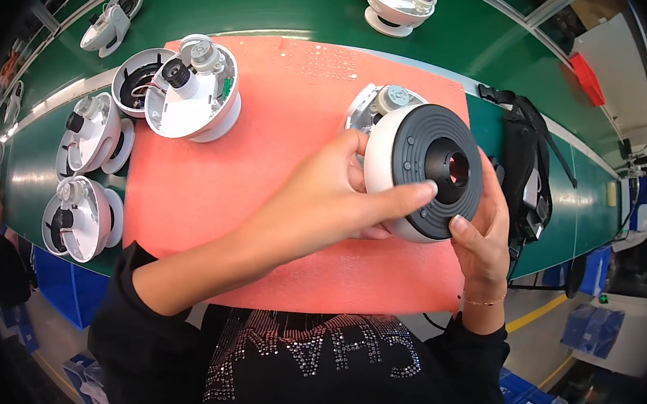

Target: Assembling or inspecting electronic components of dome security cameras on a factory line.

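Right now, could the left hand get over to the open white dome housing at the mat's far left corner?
Probably yes. Bare orange mat lies between the left hand and the open housing, nothing between. But that hand grips the white and black unit with the right hand, so it must let go first.

We see a green bench [293, 2]; on it a pink foam mat [210, 193], white open camera housings [83, 217] at left, a black strap [521, 149] at right.

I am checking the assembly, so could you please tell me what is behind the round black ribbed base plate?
The white dome housing and a silver motor show behind the black ribbed base plate; the rest is covered.
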`<control>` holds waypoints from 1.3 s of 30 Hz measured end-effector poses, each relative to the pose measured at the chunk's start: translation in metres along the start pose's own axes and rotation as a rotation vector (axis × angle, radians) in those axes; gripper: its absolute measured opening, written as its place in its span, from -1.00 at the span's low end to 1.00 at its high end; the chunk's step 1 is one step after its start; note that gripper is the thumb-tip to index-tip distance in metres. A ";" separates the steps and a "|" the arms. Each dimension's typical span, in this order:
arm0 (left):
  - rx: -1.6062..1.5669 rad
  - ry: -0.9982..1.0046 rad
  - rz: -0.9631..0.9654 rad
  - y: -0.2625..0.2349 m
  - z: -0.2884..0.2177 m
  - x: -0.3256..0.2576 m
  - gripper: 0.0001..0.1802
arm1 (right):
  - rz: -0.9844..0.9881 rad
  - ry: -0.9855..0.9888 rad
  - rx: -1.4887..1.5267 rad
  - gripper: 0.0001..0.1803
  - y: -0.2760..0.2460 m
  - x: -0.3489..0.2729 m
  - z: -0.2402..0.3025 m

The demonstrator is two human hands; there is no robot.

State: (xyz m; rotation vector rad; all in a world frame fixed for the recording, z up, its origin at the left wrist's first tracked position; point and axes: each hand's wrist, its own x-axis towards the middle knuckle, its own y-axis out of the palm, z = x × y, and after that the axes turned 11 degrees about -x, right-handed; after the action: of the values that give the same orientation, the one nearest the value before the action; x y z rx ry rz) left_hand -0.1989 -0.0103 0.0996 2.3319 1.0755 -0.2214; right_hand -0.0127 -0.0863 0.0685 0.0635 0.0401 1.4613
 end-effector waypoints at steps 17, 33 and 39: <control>0.437 0.413 0.157 -0.032 0.042 -0.015 -0.58 | 0.093 -0.134 -0.279 -0.26 -0.011 -0.020 -0.019; 0.696 0.768 0.117 -0.043 0.048 -0.007 -0.51 | 0.176 -0.155 -0.134 -0.56 -0.003 -0.010 -0.002; 0.669 0.692 0.059 -0.038 0.045 -0.011 -0.44 | 0.006 -0.063 -0.210 -0.53 0.010 -0.007 0.006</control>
State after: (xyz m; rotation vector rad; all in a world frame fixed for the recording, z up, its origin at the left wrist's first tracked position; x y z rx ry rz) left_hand -0.2311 -0.0226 0.0501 3.1600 1.3955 0.3343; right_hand -0.0232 -0.0925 0.0750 -0.0618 -0.1650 1.4611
